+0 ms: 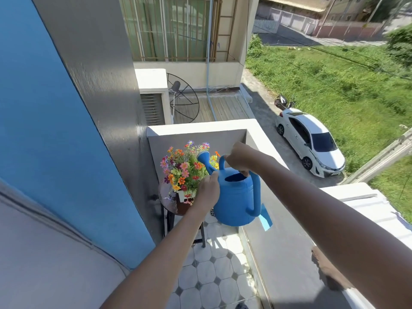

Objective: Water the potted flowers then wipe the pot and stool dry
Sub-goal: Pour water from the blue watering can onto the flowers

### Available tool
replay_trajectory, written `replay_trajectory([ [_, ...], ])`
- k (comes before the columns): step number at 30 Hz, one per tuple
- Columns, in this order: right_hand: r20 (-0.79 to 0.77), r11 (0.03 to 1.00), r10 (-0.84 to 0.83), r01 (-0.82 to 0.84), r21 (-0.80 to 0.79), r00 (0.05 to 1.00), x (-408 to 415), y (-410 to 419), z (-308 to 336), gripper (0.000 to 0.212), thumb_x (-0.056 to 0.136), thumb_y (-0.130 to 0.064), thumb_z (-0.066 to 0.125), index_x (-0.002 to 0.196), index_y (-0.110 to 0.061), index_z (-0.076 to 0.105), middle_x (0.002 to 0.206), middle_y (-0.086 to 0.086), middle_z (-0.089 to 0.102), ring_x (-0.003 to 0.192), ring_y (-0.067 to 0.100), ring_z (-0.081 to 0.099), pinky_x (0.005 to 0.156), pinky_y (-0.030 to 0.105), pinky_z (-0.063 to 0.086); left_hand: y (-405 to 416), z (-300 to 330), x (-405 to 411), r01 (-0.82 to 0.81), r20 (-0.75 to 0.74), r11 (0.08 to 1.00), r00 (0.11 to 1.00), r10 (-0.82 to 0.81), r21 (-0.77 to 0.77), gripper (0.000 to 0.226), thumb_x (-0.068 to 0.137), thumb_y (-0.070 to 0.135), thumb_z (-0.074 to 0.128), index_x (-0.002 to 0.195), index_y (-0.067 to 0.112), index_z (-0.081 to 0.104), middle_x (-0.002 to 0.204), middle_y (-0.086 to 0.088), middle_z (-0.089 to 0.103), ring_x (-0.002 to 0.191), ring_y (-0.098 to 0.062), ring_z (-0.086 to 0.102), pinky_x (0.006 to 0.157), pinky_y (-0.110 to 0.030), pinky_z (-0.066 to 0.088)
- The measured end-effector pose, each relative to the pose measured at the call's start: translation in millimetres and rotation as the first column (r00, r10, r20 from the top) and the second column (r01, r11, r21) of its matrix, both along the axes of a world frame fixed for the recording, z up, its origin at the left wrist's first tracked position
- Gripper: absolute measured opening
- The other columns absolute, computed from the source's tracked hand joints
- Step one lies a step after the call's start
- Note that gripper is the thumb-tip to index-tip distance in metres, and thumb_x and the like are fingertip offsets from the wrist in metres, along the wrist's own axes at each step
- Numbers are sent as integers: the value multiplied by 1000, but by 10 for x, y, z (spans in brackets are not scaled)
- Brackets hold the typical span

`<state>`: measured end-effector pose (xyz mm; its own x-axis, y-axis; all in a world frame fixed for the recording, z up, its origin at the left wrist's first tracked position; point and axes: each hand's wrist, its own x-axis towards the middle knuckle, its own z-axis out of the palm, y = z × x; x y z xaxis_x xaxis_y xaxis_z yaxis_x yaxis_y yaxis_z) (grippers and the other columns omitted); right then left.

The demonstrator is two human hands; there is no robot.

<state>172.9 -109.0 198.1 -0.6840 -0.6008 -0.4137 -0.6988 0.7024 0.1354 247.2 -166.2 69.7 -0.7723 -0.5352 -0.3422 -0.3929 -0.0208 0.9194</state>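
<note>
A blue plastic watering can (pixel 236 197) hangs in the air over the balcony corner, its rose spout (pixel 204 158) pointing at the flowers. My right hand (pixel 239 158) grips the can's top handle. My left hand (pixel 208 190) holds the can's side at the base of the spout. A bunch of orange, pink and purple flowers (pixel 184 169) stands in a white pot (pixel 184 195) on a round dark stool (pixel 168 200) in the corner. My left hand hides part of the pot and the stool.
A grey balcony wall with a white top (pixel 200 128) encloses the corner. A blue wall (pixel 55 141) rises on the left. The floor has white octagonal tiles (pixel 214 275). Below, a white car (pixel 310 140) is parked beside grass.
</note>
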Motion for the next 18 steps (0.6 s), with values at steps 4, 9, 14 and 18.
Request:
replay_trajectory([
  [4, 124, 989, -22, 39, -141, 992, 6, -39, -51, 52, 93, -20, 63, 140, -4, 48, 70, 2, 47, 53, 10, 29, 44, 25, 18, -85, 29, 23, -32, -5, 999, 999, 32, -19, 52, 87, 48, 26, 92, 6, 56, 86, -15, 54, 75, -23, 49, 67, -39, 36],
  [9, 133, 987, -103, 118, -112, 986, 79, -127, -67, 50, 93, -24, 61, 137, -3, 52, 68, 1, 51, 51, 10, 26, 45, 25, 15, -170, 36, 92, -65, -4, 997, 998, 64, -46, 54, 88, 49, 27, 93, 5, 58, 89, -20, 59, 75, -23, 51, 66, -38, 37],
  [14, 155, 965, -93, 127, -229, 984, 128, -139, -28, 49, 91, -9, 60, 138, -5, 47, 66, 5, 40, 54, 12, 31, 46, 23, 20, -204, 20, 184, -58, 1, 996, 998, 58, -68, 46, 91, 50, 27, 87, 12, 54, 83, -13, 56, 72, -20, 51, 65, -36, 37],
  [18, 257, 883, -243, 323, -340, 935, 232, -175, -4, 40, 97, -15, 50, 133, 1, 48, 86, 14, 58, 53, 14, 39, 46, 23, 34, -210, -20, 249, -99, -4, 992, 995, 99, -77, 48, 88, 54, 27, 90, 14, 54, 85, -10, 57, 73, -20, 53, 65, -36, 39],
])
